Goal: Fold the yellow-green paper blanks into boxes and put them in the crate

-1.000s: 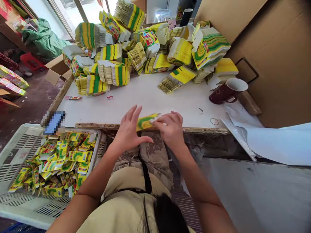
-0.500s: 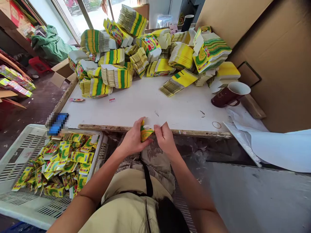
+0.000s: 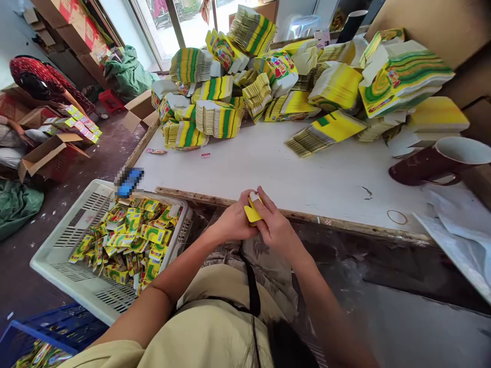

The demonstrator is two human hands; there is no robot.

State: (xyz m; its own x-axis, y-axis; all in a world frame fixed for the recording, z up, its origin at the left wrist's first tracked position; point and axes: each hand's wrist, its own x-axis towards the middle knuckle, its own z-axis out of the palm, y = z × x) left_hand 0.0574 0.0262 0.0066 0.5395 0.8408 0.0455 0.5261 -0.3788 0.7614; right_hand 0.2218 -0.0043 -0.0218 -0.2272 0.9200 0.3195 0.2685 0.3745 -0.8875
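Over the table's front edge, my left hand [image 3: 238, 221] is closed around a small yellow carton [image 3: 253, 210] with a white flap at its top. The fingers of my right hand [image 3: 275, 225] press on the carton from the other side, so both hands hold it. Part of the carton is hidden by the fingers. Several stacks of flat yellow and green cartons [image 3: 218, 120] lie along the back of the white table [image 3: 230, 171]. At lower left, a white crate [image 3: 61, 250] holds many small folded cartons [image 3: 134, 240].
A dark red mug [image 3: 418, 163] and a rubber band [image 3: 397, 217] are at the right of the table. A blue phone [image 3: 129, 183] is at its left corner. Blue crates [image 3: 69, 327] stand lower left. A person in red [image 3: 49, 76] bends near open boxes [image 3: 49, 153].
The view has turned left, showing a person and blue crates. My right hand has closed in on the carton, which now shows a plain yellow flap.
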